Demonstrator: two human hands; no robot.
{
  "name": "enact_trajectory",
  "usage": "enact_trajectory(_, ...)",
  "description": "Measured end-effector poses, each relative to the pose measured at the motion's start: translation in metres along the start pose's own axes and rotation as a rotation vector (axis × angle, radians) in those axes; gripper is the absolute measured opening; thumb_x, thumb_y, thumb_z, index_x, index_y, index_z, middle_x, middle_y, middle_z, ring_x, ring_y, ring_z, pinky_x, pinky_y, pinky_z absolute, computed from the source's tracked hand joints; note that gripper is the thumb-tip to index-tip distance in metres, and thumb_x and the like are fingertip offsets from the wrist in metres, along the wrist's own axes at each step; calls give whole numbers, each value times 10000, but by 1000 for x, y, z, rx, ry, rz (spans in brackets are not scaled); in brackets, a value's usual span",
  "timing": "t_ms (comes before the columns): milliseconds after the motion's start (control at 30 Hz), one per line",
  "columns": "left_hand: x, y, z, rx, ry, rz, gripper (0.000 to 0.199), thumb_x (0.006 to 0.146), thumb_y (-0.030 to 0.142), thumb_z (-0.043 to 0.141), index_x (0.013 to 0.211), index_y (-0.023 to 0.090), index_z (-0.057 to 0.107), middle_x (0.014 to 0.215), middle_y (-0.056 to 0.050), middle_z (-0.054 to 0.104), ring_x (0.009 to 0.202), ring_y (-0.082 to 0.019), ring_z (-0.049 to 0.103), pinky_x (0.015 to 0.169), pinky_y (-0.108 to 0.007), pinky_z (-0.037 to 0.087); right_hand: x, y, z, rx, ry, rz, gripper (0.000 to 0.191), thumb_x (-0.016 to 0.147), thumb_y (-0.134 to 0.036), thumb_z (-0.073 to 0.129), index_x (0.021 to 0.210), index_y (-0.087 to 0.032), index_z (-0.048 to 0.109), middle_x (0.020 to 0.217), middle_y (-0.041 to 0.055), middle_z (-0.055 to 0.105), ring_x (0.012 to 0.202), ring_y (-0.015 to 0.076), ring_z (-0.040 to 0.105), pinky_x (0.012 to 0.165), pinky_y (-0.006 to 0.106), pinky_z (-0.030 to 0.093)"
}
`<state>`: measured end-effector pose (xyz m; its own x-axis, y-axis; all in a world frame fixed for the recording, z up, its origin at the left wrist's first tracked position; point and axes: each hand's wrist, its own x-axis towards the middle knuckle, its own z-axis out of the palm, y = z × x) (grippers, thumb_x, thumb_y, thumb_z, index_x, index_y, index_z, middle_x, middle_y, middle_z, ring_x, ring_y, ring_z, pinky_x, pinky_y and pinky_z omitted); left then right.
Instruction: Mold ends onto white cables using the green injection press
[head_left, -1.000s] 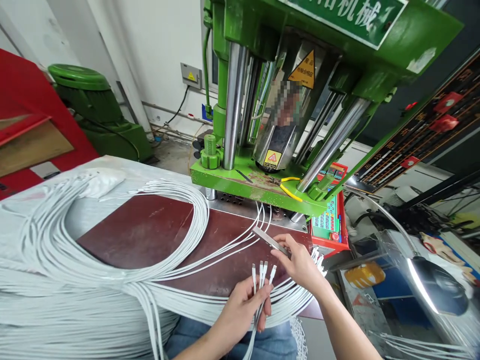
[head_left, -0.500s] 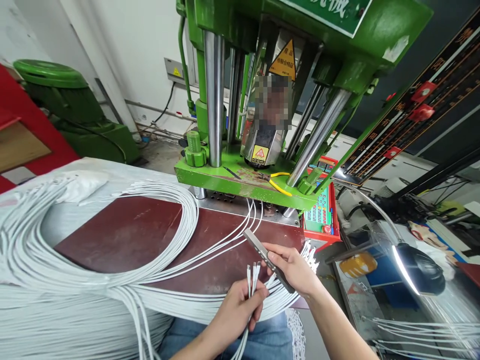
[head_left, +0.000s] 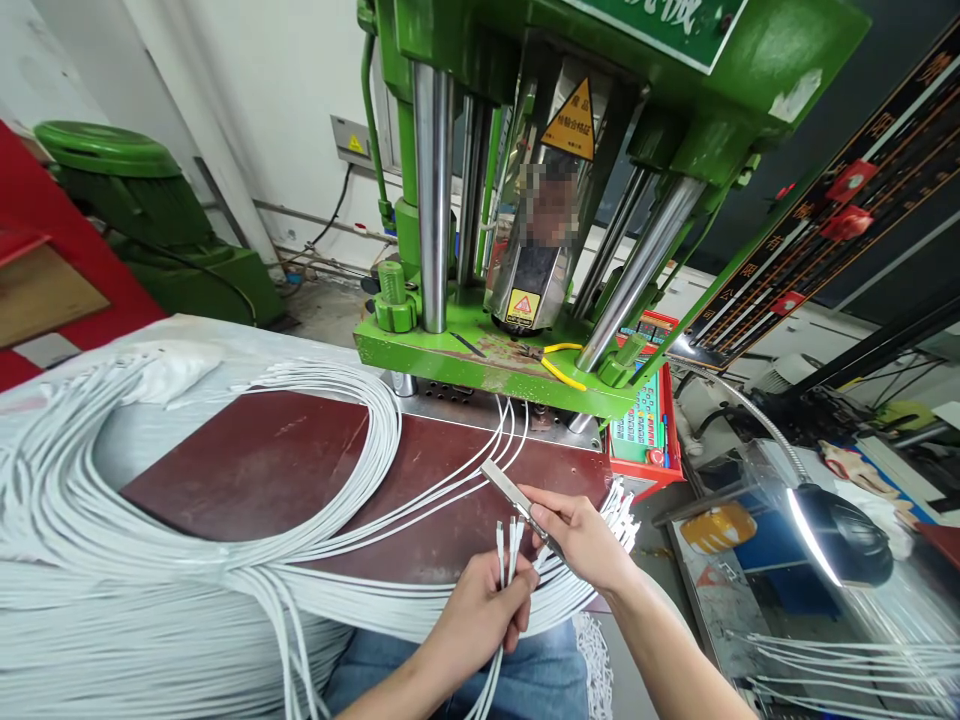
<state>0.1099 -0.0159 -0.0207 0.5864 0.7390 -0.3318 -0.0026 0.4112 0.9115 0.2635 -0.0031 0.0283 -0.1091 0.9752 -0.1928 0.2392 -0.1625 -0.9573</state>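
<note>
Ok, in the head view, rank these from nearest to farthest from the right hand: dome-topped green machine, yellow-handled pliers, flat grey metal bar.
1. Flat grey metal bar: held in the right hand.
2. Yellow-handled pliers: ahead, lying on the green metal plate.
3. Dome-topped green machine: far left, in the background.

1. We see white cables (head_left: pixel 388 430) across a maroon board (head_left: pixel 255 462).
2. Our metal bar (head_left: pixel 507 487) is silver-grey.
3. Along our pale grey tabletop (head_left: pixel 307 350)'s far edge, the press (head_left: pixel 465 362) is green, the pliers (head_left: pixel 564 377) yellow-handled.
</note>
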Motion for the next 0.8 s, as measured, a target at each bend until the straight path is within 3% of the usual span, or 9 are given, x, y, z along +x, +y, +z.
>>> enact_trajectory(167, -4, 2, -2, -147, -68, 59, 350, 832, 503, 542, 778, 157, 529, 627, 2, 593, 426, -102, 522, 451, -226, 382, -1, 2, -4, 31, -34, 4, 439, 871, -452, 573, 1224, -197, 625, 704, 4, 600, 607, 120, 496, 590, 250, 414)
enact_trajectory(300, -5, 5, -7, -171, 12, 133, 335, 845, 480, 549, 772, 154, 555, 658, -2, 577, 548, -112, 530, 551, -243, 433, 0, 1, -13, 42, -32, 18, 456, 872, -452, 574, 1242, -188, 611, 806, 35, 629, 618, 117, 512, 591, 251, 409)
enact_trajectory(467, -7, 8, -8, -201, 25, 36, 368, 794, 477, 600, 627, 162, 506, 533, 28, 491, 440, -79, 416, 434, -211, 338, 0, -4, -17, 43, -42, 31, 443, 875, -440, 576, 1243, -195, 612, 772, 32, 632, 608, 115, 513, 585, 246, 399)
enact_trajectory(600, -7, 6, -6, -244, 6, -76, 306, 742, 447, 619, 676, 159, 539, 472, 60, 432, 373, -54, 306, 367, -200, 205, -1, -4, -15, 60, -56, 41, 429, 870, -436, 586, 1233, -211, 620, 776, 29, 637, 606, 112, 513, 578, 239, 398)
enact_trajectory(800, -5, 4, -5, -219, 26, -107, 249, 712, 395, 599, 653, 163, 530, 441, 58, 445, 349, -52, 296, 349, -196, 200, -2, -1, -14, 35, -95, 35, 430, 880, -447, 571, 1243, -219, 612, 804, 36, 646, 609, 115, 526, 602, 253, 427)
